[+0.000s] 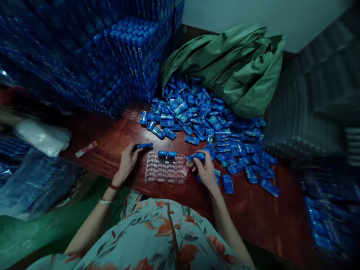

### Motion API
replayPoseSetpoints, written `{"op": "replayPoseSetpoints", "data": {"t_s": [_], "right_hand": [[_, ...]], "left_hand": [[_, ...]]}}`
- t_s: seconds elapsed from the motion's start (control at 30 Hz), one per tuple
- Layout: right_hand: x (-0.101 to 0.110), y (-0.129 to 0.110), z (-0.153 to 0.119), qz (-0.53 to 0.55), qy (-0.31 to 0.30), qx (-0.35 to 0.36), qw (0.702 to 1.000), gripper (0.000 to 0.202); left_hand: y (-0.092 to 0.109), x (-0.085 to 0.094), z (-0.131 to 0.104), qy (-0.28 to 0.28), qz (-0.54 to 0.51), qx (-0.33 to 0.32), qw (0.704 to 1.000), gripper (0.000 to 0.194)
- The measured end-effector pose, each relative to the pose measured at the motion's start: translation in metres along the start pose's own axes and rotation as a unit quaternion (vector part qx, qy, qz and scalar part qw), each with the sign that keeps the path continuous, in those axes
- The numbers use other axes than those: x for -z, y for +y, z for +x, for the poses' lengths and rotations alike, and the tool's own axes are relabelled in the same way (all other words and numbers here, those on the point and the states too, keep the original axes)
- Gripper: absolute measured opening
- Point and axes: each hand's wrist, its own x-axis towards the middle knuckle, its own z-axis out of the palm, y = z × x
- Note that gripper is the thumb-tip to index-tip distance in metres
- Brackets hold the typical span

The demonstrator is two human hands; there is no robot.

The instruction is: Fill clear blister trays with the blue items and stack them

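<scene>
In my left hand (128,164) is a small flat blue case (144,146), pinched between thumb and fingers left of the tray's back corner. My right hand (205,168) grips another blue case (199,156) just beyond the tray's right edge. Between them a clear plastic tray (165,174) with rows of moulded slots lies on the table. Two blue cases (167,154) stand side by side in its back row. A pink and white printed strip (186,169) rests at the tray's right side, close to my right fingers. Both held cases are partly covered by fingers.
Loose blue cases (194,108) are heaped on the brown table (109,131), in front of a green sack (239,63). Filled trays (135,48) are stacked high at the back left. Another pink strip (86,149) lies left. Stacked clear trays (298,123) stand right.
</scene>
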Motion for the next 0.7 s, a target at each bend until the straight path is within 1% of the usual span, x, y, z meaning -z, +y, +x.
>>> {"op": "replayPoseSetpoints", "data": {"t_s": [0.03, 0.1, 0.2, 0.27, 0.3, 0.37, 0.47, 0.57, 0.63, 0.7], "right_hand": [[-0.006, 0.000, -0.007, 0.035, -0.016, 0.016, 0.999, 0.029], [-0.021, -0.001, -0.016, 0.047, -0.028, 0.076, 0.996, 0.024], [-0.040, -0.001, -0.018, -0.020, -0.004, 0.179, 0.984, 0.023], [-0.046, -0.001, -0.016, -0.099, 0.000, 0.225, 0.969, 0.024], [-0.047, -0.001, -0.015, -0.150, -0.008, 0.240, 0.959, 0.026], [-0.046, -0.005, -0.016, -0.264, -0.037, 0.256, 0.929, 0.032], [-0.043, -0.019, -0.017, -0.389, -0.072, 0.250, 0.884, 0.037], [-0.041, -0.036, -0.014, -0.433, -0.104, 0.246, 0.861, 0.037], [-0.040, -0.045, -0.011, -0.443, -0.123, 0.243, 0.854, 0.035], [-0.040, -0.053, -0.008, -0.456, -0.142, 0.239, 0.845, 0.033]], "left_hand": [[0.000, 0.004, -0.011, 0.020, -0.013, -0.003, 1.000, 0.021], [0.004, 0.008, -0.032, 0.043, -0.020, -0.029, 0.998, 0.019], [0.014, 0.000, -0.054, 0.044, -0.002, -0.085, 0.995, 0.015], [0.020, -0.010, -0.061, 0.026, 0.012, -0.125, 0.992, 0.015], [0.022, -0.014, -0.062, 0.012, 0.022, -0.146, 0.989, 0.017], [0.023, -0.020, -0.060, -0.027, 0.046, -0.190, 0.980, 0.025], [0.023, -0.023, -0.052, -0.082, 0.077, -0.253, 0.961, 0.037], [0.025, -0.024, -0.044, -0.125, 0.096, -0.308, 0.938, 0.038], [0.029, -0.025, -0.041, -0.141, 0.117, -0.321, 0.929, 0.037], [0.034, -0.028, -0.040, -0.153, 0.152, -0.318, 0.923, 0.036]]}}
